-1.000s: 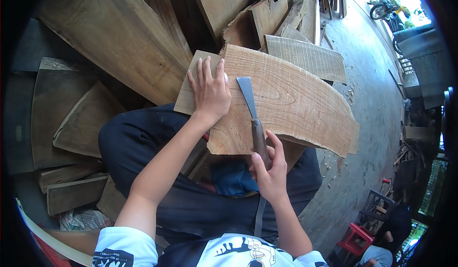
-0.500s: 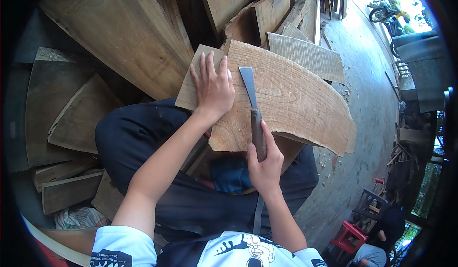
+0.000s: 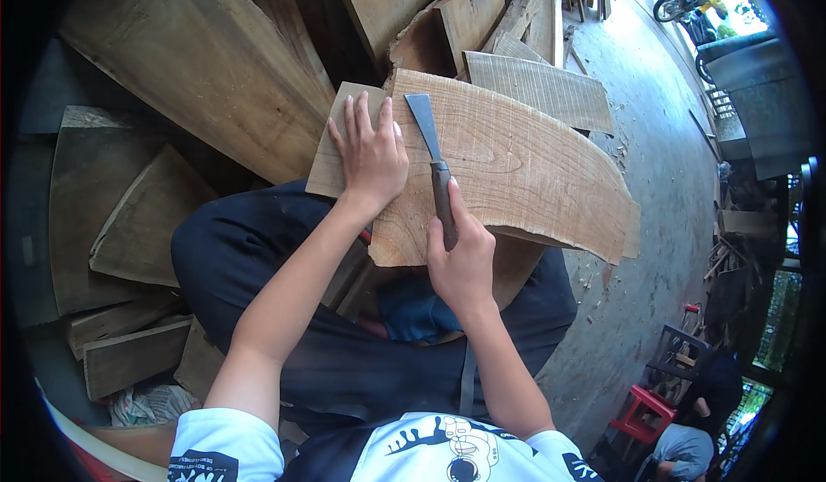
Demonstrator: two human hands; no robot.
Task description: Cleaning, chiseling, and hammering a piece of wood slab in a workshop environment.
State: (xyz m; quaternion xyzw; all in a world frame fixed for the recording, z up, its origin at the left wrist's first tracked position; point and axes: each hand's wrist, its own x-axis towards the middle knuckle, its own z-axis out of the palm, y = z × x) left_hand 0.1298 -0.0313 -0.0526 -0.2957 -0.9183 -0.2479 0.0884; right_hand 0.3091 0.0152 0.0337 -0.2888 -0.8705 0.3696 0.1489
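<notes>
A curved, light-brown wooden board (image 3: 525,159) lies across another plank in front of me, above my lap. My right hand (image 3: 463,258) is wrapped round the dark handle of a chisel (image 3: 422,125), whose flat grey blade widens toward its far end. That blade is over the left part of the board; whether its edge touches the wood I cannot tell. Spread fingers of my left hand (image 3: 374,155) press flat near the board's left end, over a smaller plank (image 3: 329,159) that sticks out beneath it.
Large planks (image 3: 198,60) lean at the far left, and wood pieces (image 3: 146,215) stack beside my left knee. Shavings dot the concrete floor (image 3: 602,310) on the right. A red stool (image 3: 641,413) stands at lower right beside another person (image 3: 705,404). A motorbike (image 3: 680,4) is far off.
My right hand has moved the chisel forward and slightly left over the board. The left hand stays pressed on the wood while the whole view has shifted a little.
</notes>
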